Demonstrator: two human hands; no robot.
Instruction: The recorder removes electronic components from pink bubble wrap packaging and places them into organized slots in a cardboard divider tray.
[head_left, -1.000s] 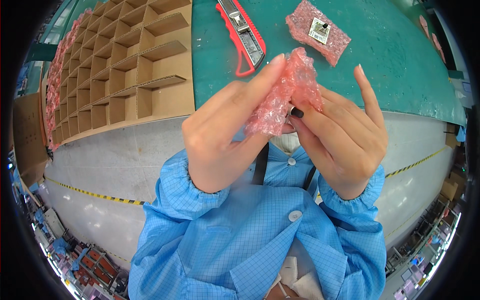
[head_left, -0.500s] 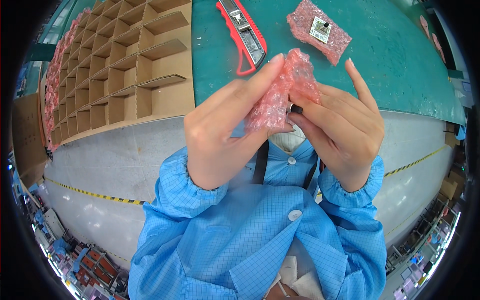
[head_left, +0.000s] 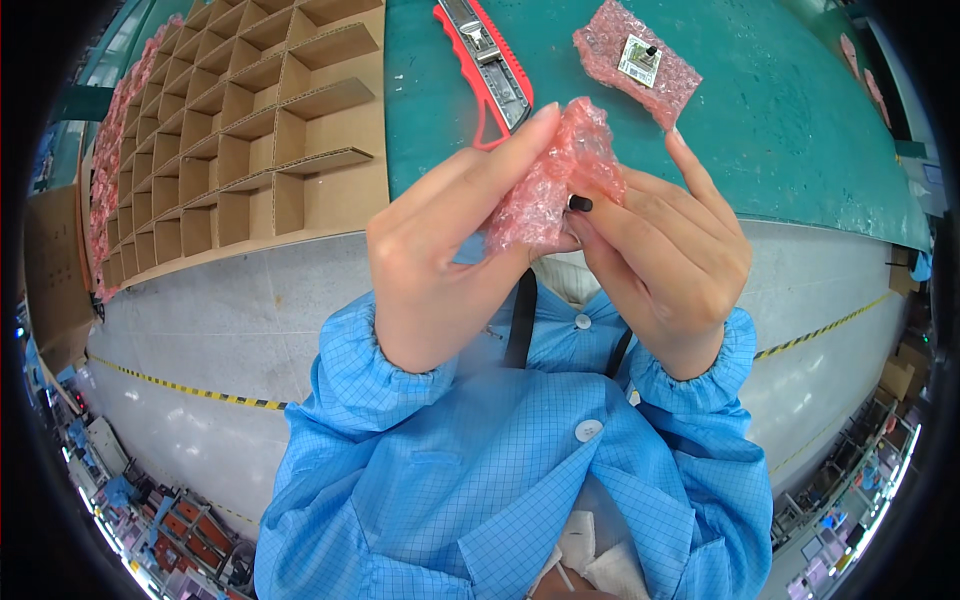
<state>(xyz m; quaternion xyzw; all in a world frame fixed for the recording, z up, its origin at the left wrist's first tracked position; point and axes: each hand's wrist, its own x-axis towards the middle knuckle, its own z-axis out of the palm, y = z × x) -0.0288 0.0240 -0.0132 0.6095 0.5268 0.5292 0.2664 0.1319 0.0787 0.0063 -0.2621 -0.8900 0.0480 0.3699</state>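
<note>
My left hand [head_left: 430, 245] pinches a pink bubble-wrap bag [head_left: 535, 205] between thumb and fingers, above the near edge of the table. From the right, my right hand [head_left: 675, 255] holds a small part with a black cylindrical tip [head_left: 580, 203] at the bag's opening. The rest of that part is hidden by the bubble wrap and my fingers. My right index or little finger stands out, away from the others. Beyond my hands, a small circuit board [head_left: 640, 60] with a black knob lies on another pink bubble-wrap bag [head_left: 672, 88].
A red utility knife [head_left: 490, 60] lies on the green table mat [head_left: 800, 130], just beyond my left hand. At the left stands a cardboard divider grid [head_left: 240, 130] with many cells, pink bubble wrap [head_left: 108, 170] along its far side. A cardboard box [head_left: 55, 270] is further left.
My right hand has shifted slightly left, carrying the black-tipped part closer into the bubble-wrap bag. The left hand stays almost in place.
</note>
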